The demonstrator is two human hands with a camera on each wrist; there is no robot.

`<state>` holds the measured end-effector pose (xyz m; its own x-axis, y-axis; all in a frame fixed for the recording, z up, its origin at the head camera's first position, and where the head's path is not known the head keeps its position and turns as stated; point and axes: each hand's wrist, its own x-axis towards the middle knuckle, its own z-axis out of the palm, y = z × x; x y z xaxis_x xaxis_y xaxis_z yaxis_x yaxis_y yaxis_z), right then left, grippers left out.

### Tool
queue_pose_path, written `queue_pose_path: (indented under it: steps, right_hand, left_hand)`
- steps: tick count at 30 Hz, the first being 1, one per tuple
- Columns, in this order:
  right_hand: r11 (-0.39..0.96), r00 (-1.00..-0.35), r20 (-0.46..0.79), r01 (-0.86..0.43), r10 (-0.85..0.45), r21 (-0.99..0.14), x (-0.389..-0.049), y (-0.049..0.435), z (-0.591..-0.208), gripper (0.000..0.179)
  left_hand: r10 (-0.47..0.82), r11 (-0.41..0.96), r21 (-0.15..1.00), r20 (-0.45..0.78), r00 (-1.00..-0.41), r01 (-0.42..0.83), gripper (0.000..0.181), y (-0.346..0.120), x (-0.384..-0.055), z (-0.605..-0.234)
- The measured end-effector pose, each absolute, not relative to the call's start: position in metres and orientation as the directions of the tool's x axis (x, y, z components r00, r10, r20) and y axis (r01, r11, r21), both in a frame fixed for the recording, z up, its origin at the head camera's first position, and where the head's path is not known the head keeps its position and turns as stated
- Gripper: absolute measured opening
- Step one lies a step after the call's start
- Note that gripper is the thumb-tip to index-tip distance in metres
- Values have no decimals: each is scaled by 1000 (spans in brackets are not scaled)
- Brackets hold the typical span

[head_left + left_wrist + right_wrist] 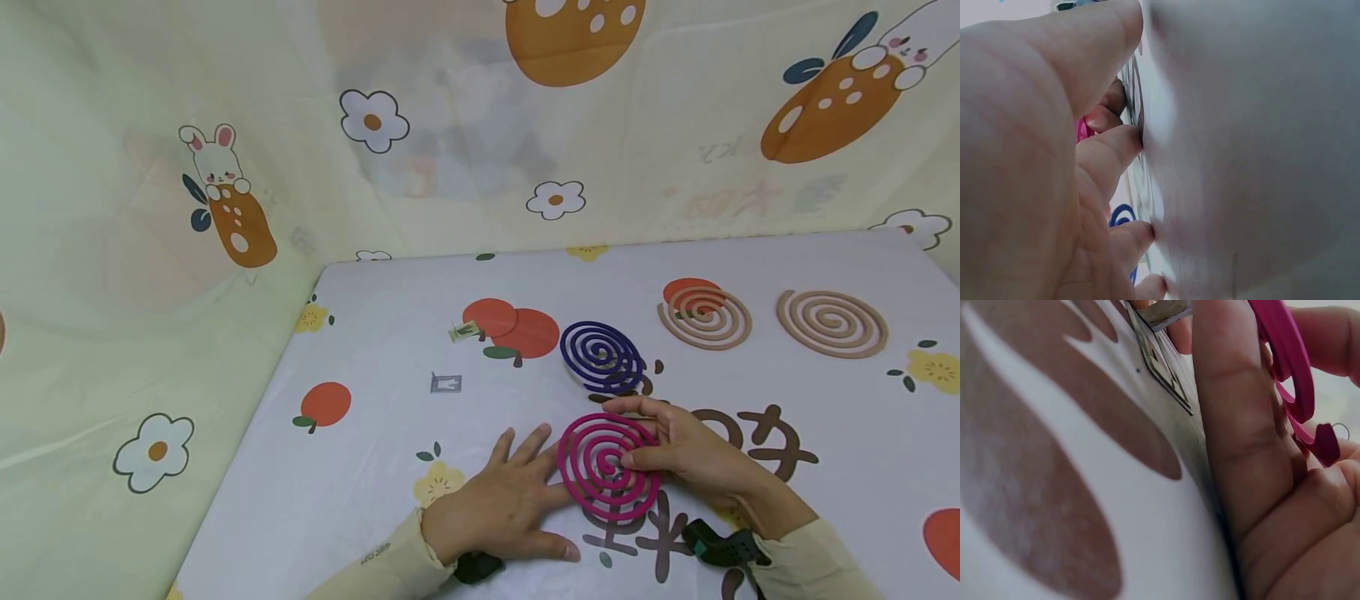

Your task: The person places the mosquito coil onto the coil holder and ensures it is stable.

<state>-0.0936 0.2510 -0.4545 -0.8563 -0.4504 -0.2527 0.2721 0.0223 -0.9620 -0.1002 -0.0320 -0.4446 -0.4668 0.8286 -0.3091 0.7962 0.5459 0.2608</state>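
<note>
A magenta mosquito coil (pixel 609 421) is pinched by my right hand (pixel 693 454), thumb on its upper face. The left hand (pixel 502 500) lies with fingers spread on the tablecloth, its fingertips (pixel 1132 139) touching the cloth. One left finger reaches beneath the magenta coil's left edge. In the right wrist view, a small flat metal piece (pixel 1163 372) with a raised tab lies on the cloth, close to my right fingers; the coil mostly covers that spot from above. Just beyond the right hand lies a dark blue coil (pixel 600 354).
Two tan coils (pixel 705 333) (pixel 832 325) lie at the back right. A small silver metal piece (pixel 446 383) and a gold-toned one (pixel 463 331) lie left of the blue coil. A printed cloth wall (pixel 450 167) rises behind the table (pixel 375 333).
</note>
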Motion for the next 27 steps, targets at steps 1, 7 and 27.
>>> queue_pose_path:
  steps: [1,7,27]
  right_hand:
    - [23,-855,-251,270,-454,-963,-93,251,-455,73]
    - [39,-850,-247,259,-465,-965,-93,252,-455,71]
    - [73,-844,-279,277,-458,-958,-93,254,-453,68]
  left_hand:
    - [829,545,259,-308,-467,797,80,-32,-100,-445]
    - [830,543,258,-307,-465,799,80,-32,-100,-445]
    - [827,549,251,-300,-476,797,81,-32,-101,-445]
